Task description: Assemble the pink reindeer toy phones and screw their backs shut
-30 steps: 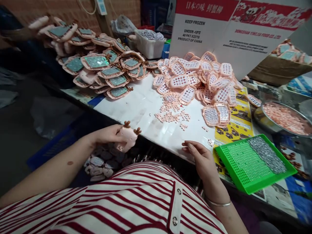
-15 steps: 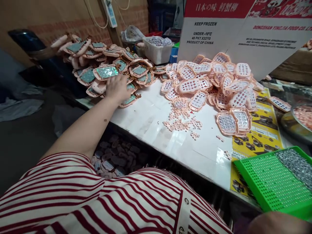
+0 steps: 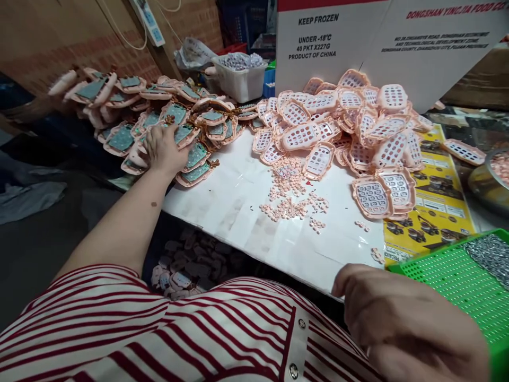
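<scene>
My left hand [image 3: 165,151] reaches into the heaped pink plastic casing halves with green circuit boards at the left of the table. Its thumb and fingers close at the edge of one pink casing half [image 3: 185,135], though the fingertips are partly hidden. More board-fitted halves [image 3: 120,138] lie around it, brown bits sticking out at their ends. Low at the right, my right hand [image 3: 409,318] hangs over the table edge beside a green perforated tray [image 3: 441,265]. Its fingers are curled in and slightly blurred; anything inside them is hidden.
Pink casing halves with keypad holes [image 3: 318,159] are piled mid-table before a white carton [image 3: 338,42]. Small pink pieces [image 3: 284,185] lie scattered nearby. A white tub [image 3: 242,79] stands behind, a metal bowl [image 3: 487,180] at right. Below the table edge are more pink parts [image 3: 178,278].
The view has shifted, so the table contents sit further left. My right hand has risen into view at the lower right. My left hand stays at the board-fitted pile.
</scene>
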Available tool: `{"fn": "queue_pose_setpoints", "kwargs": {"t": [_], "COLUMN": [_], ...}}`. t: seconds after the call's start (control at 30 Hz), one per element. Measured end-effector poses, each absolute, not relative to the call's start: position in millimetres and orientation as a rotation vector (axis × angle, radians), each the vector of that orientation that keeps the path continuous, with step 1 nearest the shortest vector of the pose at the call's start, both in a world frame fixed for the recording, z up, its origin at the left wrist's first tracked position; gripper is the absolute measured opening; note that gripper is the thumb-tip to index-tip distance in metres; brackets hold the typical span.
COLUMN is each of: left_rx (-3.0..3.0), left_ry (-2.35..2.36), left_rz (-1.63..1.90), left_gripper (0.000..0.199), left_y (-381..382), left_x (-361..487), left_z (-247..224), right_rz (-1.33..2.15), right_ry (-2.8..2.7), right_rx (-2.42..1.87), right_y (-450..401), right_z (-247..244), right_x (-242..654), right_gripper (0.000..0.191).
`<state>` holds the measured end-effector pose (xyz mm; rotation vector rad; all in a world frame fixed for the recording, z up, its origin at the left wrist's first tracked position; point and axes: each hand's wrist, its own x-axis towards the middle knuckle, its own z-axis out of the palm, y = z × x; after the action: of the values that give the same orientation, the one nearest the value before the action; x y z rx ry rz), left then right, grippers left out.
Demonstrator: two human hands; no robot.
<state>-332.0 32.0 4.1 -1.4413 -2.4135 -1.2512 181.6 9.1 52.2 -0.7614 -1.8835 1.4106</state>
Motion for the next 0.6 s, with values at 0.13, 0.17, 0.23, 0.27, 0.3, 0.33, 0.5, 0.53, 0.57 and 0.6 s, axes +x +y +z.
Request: {"fn": "queue_pose_setpoints", "kwargs": {"t": [0.13, 0.17, 0.23, 0.27, 0.3, 0.33, 0.5, 0.53, 0.57, 0.6], "left_rx": [-1.264, -1.286, -1.418, -1.509, -1.618, -1.733, -2.194, -2.264, -2.323, -2.370], "left_ry": [-2.312, -2.245, -2.083, -2.001, -1.919, -1.844, -1.586, -1.550, -1.546, -1.588], "left_rz": [-1.048, -1.074, -1.182, -1.223, -1.243, -1.247, -1.187, -1.223, -1.303, -1.441], "left_gripper": [0.081, 0.078, 0.067, 0.064, 0.063, 0.063, 0.067, 0.067, 0.069, 0.074], "left_y": [38.4, 38.4, 35.8, 33.4, 30.2, 26.0, -7.5, -13.1, -17.4, -20.4], "left_x": [-321.1, -311.1, -277.4, -253.7, -226.5, -197.2, -75.6, -63.9, -56.5, -52.5], "left_z": [5.1, 3.2, -4.7, -10.8, -18.1, -26.0, -56.3, -58.7, -59.7, -59.3], "right_rz": [1.546, 1.597, 1.683, 1.713, 1.729, 1.728, 1.760, 1.732, 1.714, 1.704], "right_ry": [-1.842, -1.839, -1.792, -1.726, -1.629, -1.486, -1.101, -1.046, -1.020, -1.016], "right_rx": [-0.801, -0.813, -0.867, -0.909, -0.954, -0.996, -0.970, -0.967, -0.962, -0.952], "right_y": [13.5, 15.4, 20.3, 22.6, 24.5, 25.5, 26.2, 26.4, 26.6, 26.5], "right_z": [43.2, 39.4, 30.3, 25.3, 20.1, 14.8, -11.2, -14.8, -17.3, -18.4], "right_x": [154.2, 150.2, 141.5, 136.0, 129.7, 123.2, 110.6, 114.8, 120.7, 127.7], "right_gripper": [0.048, 0.047, 0.043, 0.039, 0.036, 0.039, 0.055, 0.050, 0.046, 0.042]}}
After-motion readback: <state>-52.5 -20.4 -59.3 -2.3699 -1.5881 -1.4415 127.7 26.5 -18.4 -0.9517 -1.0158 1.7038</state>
